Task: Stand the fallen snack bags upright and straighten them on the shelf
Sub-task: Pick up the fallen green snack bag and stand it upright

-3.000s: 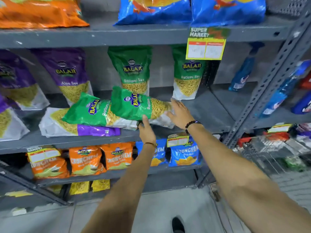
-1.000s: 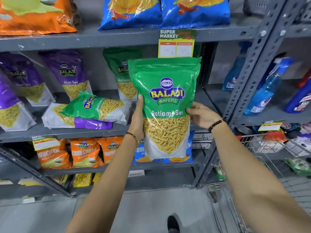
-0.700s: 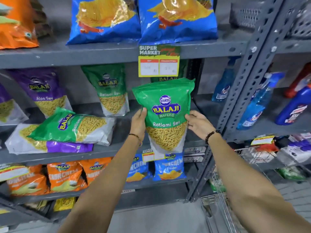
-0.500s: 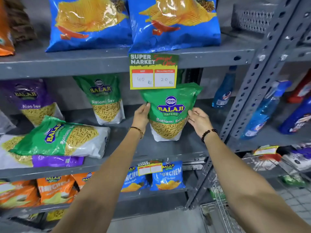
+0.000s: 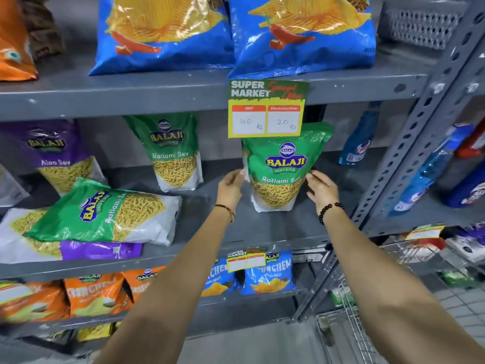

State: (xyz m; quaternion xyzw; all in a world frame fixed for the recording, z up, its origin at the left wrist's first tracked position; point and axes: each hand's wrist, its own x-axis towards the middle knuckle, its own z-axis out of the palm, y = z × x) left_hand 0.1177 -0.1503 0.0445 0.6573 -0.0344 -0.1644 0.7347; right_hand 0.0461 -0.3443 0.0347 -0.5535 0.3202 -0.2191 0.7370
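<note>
Flanking upright bag (image 5: 282, 166) (price tag (image 5: 266, 109) overlapping): hands

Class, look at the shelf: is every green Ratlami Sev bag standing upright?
No: one green bag lies flat on a purple bag at the left.

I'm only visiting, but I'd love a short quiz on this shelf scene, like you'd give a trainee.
1. True or false: the green bag between the left hand and right hand stands upright on the middle shelf.
2. How many bags on that shelf lie fallen? A) none B) two C) four
3. Fill in: the fallen green bag lies on top of a ____ bag.

Key: 1 true; 2 B; 3 purple. Both hands flank the upright bag at its sides, fingers loose; whether they touch it is unclear.
</note>
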